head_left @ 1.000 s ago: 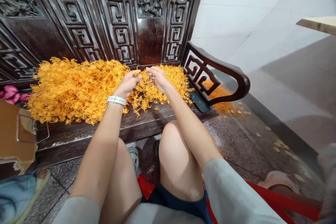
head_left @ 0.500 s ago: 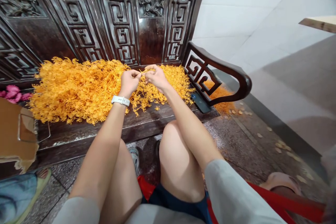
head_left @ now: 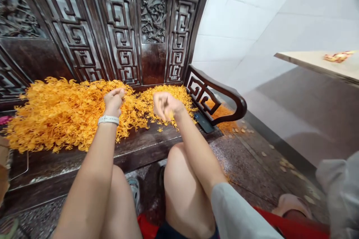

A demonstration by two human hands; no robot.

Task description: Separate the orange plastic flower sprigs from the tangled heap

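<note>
Frilly, spidery orange pieces (head_left: 61, 115) lie heaped on the glossy, dark wooden worktop (head_left: 134, 143). The left hand (head_left: 114, 101) and blurred right hand (head_left: 166, 106) curl above them; I cannot tell either grip's state. A cardboard box (head_left: 3, 164) hides its contents.

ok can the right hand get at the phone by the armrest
Likely yes: the phone lies largely uncovered beside the armrest, near the right hand, with only loose orange pieces apparent between them.
</note>
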